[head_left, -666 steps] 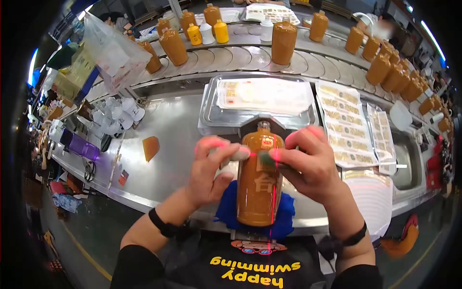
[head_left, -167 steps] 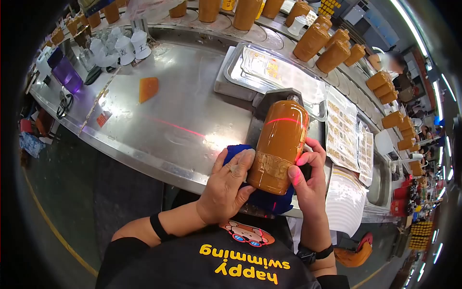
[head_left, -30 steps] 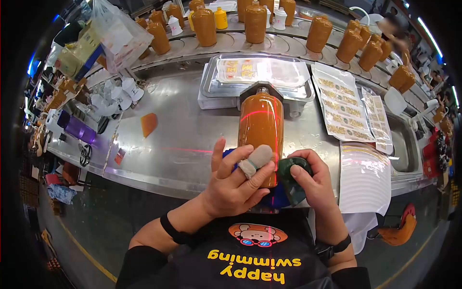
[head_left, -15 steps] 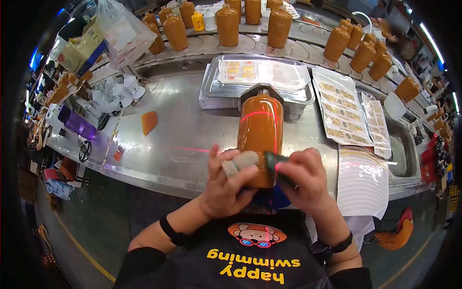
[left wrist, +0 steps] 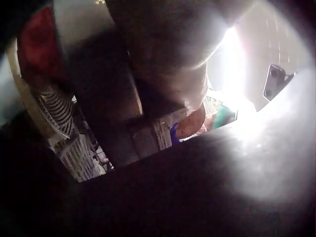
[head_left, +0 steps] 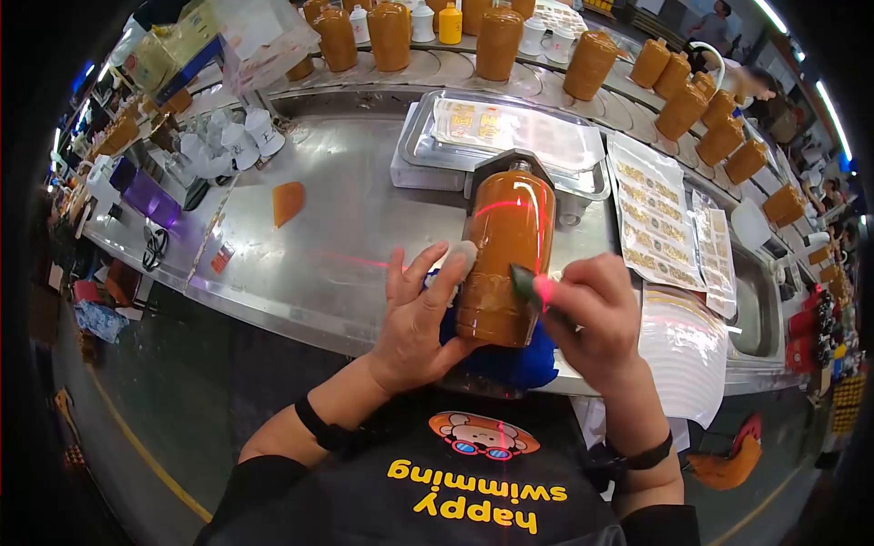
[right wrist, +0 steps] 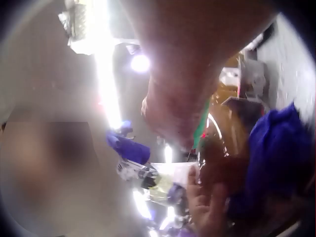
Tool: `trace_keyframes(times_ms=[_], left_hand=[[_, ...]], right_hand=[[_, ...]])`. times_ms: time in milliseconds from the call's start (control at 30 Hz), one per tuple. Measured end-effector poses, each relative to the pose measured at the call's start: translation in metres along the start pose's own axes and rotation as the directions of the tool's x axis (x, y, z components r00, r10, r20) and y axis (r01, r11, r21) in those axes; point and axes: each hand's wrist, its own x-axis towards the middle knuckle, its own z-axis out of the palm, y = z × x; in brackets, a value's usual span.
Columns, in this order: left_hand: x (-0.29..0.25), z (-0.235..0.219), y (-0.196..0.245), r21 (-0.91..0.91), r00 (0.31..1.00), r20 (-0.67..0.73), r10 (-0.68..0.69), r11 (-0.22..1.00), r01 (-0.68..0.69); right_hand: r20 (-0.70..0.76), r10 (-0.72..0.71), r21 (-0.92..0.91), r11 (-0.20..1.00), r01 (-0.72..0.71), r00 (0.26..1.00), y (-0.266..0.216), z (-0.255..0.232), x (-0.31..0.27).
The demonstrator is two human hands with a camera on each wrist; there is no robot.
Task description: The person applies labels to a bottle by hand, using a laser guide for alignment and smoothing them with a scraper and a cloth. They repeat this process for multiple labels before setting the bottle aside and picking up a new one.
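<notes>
A glossy brown bottle (head_left: 505, 227) leans on a blue cloth (head_left: 533, 364), its neck in a dark angular bracket (head_left: 487, 169). Around its lower body runs a clear embossed band (head_left: 487, 296). My right hand (head_left: 601, 318) pinches a dark green scraper (head_left: 523, 284), whose tip meets the bottle at that band. In the right wrist view a green edge of the scraper (right wrist: 201, 129) shows beside the bottle. My left hand (head_left: 414, 323) rests along the bottle's left side, fingers extended, thumb by the base. A pale cloth cover (head_left: 466, 257) wraps one fingertip. The left wrist view is mostly dark.
Behind the bottle is a metal tray (head_left: 414, 150) with label sheets. More gold label sheets (head_left: 651, 214) lie right, above a white ridged sheet (head_left: 678, 346). An orange scraper piece (head_left: 288, 204) lies left, near a purple bottle (head_left: 150, 196). Brown bottles (head_left: 499, 44) line the conveyor.
The left hand has shifted from across the bottle's front to its left side. The right hand has brought the green scraper from beside the bottle onto the band. Conveyor bottles have moved.
</notes>
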Motion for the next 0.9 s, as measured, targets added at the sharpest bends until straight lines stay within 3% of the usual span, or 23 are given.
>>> trace_keyframes(times_ms=[67, 100, 200, 233, 333, 467, 567, 667, 767, 800, 867, 900], left_hand=[[0.006, -0.01, 0.002, 0.082, 0.998, 0.037, 0.058, 0.995, -0.061], [0.007, -0.012, 0.004, 0.076, 0.998, 0.03, 0.058, 0.995, -0.06], [0.01, -0.009, 0.008, 0.054, 0.997, 0.007, 0.072, 0.996, -0.072], [0.01, -0.007, 0.007, 0.054, 0.997, -0.009, 0.078, 0.996, -0.077], [0.009, -0.008, 0.006, 0.044, 0.998, -0.017, 0.069, 0.997, -0.068], [0.009, -0.007, 0.004, 0.033, 0.998, -0.023, 0.065, 0.997, -0.064], [0.009, -0.007, 0.005, 0.022, 0.997, -0.03, 0.067, 0.998, -0.066], [0.006, -0.005, 0.001, 0.008, 0.997, -0.012, 0.079, 0.997, -0.079], [0.003, -0.002, 0.002, -0.06, 1.0, -0.008, -0.005, 0.998, 0.005], [0.003, 0.001, 0.002, -0.065, 0.999, 0.016, -0.046, 0.997, 0.047], [0.004, 0.006, 0.0, -0.074, 0.99, 0.067, -0.122, 0.989, 0.127], [0.004, 0.006, -0.002, -0.052, 0.99, 0.088, -0.109, 0.992, 0.114]], right_hand=[[0.156, -0.125, 0.245, 0.966, 0.084, 0.98, -0.019, -0.004, 0.005], [0.213, -0.137, 0.48, 0.877, 0.019, 0.967, -0.025, -0.008, 0.004], [0.044, -0.061, 0.083, 0.995, 0.057, 0.997, -0.018, -0.006, 0.012], [0.063, -0.095, 0.019, 0.995, 0.094, 0.994, -0.015, -0.004, 0.011], [0.181, -0.164, 0.026, 0.987, 0.162, 0.97, -0.029, -0.001, 0.009], [0.278, -0.155, -0.04, 0.984, 0.172, 0.948, -0.035, -0.005, 0.012], [0.229, -0.194, 0.016, 0.981, 0.196, 0.954, -0.034, 0.0, 0.004], [0.285, -0.135, 0.09, 0.989, 0.114, 0.949, -0.036, -0.009, 0.008], [0.333, 0.15, 0.437, 0.851, -0.293, 0.931, -0.027, -0.016, 0.007], [0.271, 0.325, 0.458, 0.785, -0.418, 0.906, -0.019, -0.007, 0.004], [0.151, 0.645, 0.527, 0.588, -0.614, 0.749, 0.001, 0.021, -0.01], [0.026, 0.679, 0.448, 0.648, -0.616, 0.734, 0.005, 0.02, -0.011]])
